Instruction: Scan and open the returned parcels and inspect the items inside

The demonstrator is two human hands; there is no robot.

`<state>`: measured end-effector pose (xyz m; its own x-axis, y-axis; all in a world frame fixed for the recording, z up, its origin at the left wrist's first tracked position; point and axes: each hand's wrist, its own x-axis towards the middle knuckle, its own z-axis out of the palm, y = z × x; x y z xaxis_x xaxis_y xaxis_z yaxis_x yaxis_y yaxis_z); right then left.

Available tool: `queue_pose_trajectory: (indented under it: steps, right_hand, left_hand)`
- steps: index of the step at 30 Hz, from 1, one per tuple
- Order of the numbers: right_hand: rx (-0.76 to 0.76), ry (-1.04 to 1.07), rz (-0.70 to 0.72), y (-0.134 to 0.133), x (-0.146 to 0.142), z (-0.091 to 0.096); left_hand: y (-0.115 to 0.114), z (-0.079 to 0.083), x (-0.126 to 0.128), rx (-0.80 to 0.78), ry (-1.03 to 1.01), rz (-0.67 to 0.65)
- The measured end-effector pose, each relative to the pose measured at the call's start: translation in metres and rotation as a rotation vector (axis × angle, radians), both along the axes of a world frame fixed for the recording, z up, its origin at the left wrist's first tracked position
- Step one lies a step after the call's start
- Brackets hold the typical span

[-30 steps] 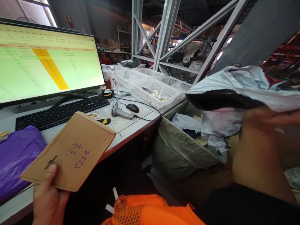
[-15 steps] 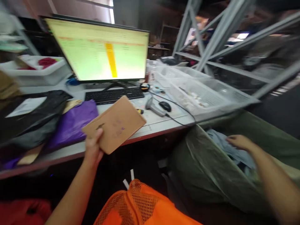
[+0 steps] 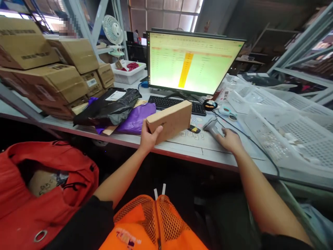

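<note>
The white desk [image 3: 209, 152] is the largest thing and it runs across the view, from whose middle the clock is counted. At ten o'clock stand the stacked cartons [image 3: 62, 80], and at eight o'clock, before the desk, is a red bag [image 3: 44, 208] with open mouth. At one o'clock the monitor [image 3: 208, 69] shows a table with one orange column. At three o'clock stands a white basket [image 3: 270, 149] with small items inside. Toward nine o'clock a black parcel [image 3: 109, 111] lies beside a purple parcel [image 3: 136, 118]. The black keyboard [image 3: 166, 103] lies between twelve and one. The brown box [image 3: 171, 121] is in the centre, standing on its edge; whether it touches the desk, one cannot tell. The left hand [image 3: 149, 137] holds this box by its end, thumb on the near face. Just past three o'clock, the right hand [image 3: 231, 140] is at the handle of the grey scanner [image 3: 211, 124]; its fingers are bent, but whether they grip, one cannot tell. The smallest, a black-and-yellow object [image 3: 194, 129], lies between box and scanner.
</note>
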<state>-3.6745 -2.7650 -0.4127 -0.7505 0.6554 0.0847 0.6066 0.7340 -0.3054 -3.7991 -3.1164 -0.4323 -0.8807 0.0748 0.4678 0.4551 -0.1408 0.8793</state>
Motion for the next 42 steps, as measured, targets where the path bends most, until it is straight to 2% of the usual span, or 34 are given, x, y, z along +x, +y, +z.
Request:
queue_pose_trajectory:
  steps: [3,6,9,12,14,16,18,20,23,25,27,28,29,30,32,34,37,38,40,42]
  right_hand:
    - [0.016,-0.096,-0.001,-0.004,-0.019,-0.013]
    - [0.111,0.093,0.025,-0.015,-0.020,-0.018]
    - [0.017,0.333,0.129,-0.033,-0.015,-0.021]
    - [-0.067,0.397,0.275,-0.045,-0.010,-0.024]
    - [-0.012,0.391,0.298,-0.044,-0.008,-0.027]
    - [0.037,0.380,0.258,-0.037,-0.008,-0.030]
    - [0.012,0.390,0.217,-0.029,-0.009,-0.034]
    - [-0.081,0.430,0.209,-0.026,-0.010,-0.035]
    - [-0.369,0.487,0.212,-0.043,0.001,-0.029]
    - [-0.664,0.512,0.274,-0.069,0.013,-0.021]
    - [-0.967,0.541,0.454,-0.100,0.018,-0.015]
    - [-1.105,0.539,0.604,-0.114,0.018,-0.013]
    - [-1.205,0.553,0.697,-0.126,0.017,-0.011]
    - [-1.264,0.611,0.718,-0.136,0.016,-0.010]
    - [-1.317,0.760,0.656,-0.152,0.018,-0.010]
    - [-1.308,0.883,0.513,-0.161,0.025,-0.011]
    - [-1.240,0.876,0.403,-0.167,0.036,-0.011]
    - [-1.211,0.835,0.421,-0.169,0.039,-0.009]
    - [-1.175,0.741,0.510,-0.172,0.044,-0.002]
    - [-1.166,0.692,0.603,-0.176,0.047,0.006]
  left_hand:
    - [-0.023,-0.007,0.004,-0.354,0.427,0.042]
    - [-0.041,-0.020,0.015,-0.633,0.803,-0.062]
    - [-0.049,-0.036,0.031,-0.846,0.928,-0.163]
    - [-0.050,-0.048,0.043,-0.962,0.911,-0.189]
    - [-0.050,-0.052,0.047,-0.960,0.902,-0.179]
    - [-0.050,-0.051,0.047,-0.933,0.888,-0.179]
    - [-0.050,-0.046,0.044,-0.859,0.829,-0.191]
    - [-0.051,-0.036,0.042,-0.689,0.632,-0.164]
    - [-0.046,-0.016,0.046,-0.300,0.048,0.003]
    - [-0.039,-0.006,0.053,-0.074,-0.354,0.065]
    - [-0.029,0.000,0.059,0.119,-0.571,0.048]
    - [-0.024,0.001,0.061,0.142,-0.625,-0.022]
    - [-0.019,0.001,0.063,0.150,-0.664,-0.091]
    - [-0.014,0.001,0.065,0.133,-0.685,-0.165]
    - [-0.007,0.001,0.067,0.067,-0.690,-0.243]
    - [-0.006,-0.001,0.065,-0.011,-0.595,-0.165]
    - [-0.011,-0.009,0.052,-0.255,-0.333,0.008]
    - [-0.013,-0.012,0.046,-0.348,-0.283,0.002]
    - [-0.015,-0.020,0.030,-0.472,-0.304,-0.117]
    - [-0.016,-0.025,0.016,-0.458,-0.363,-0.212]
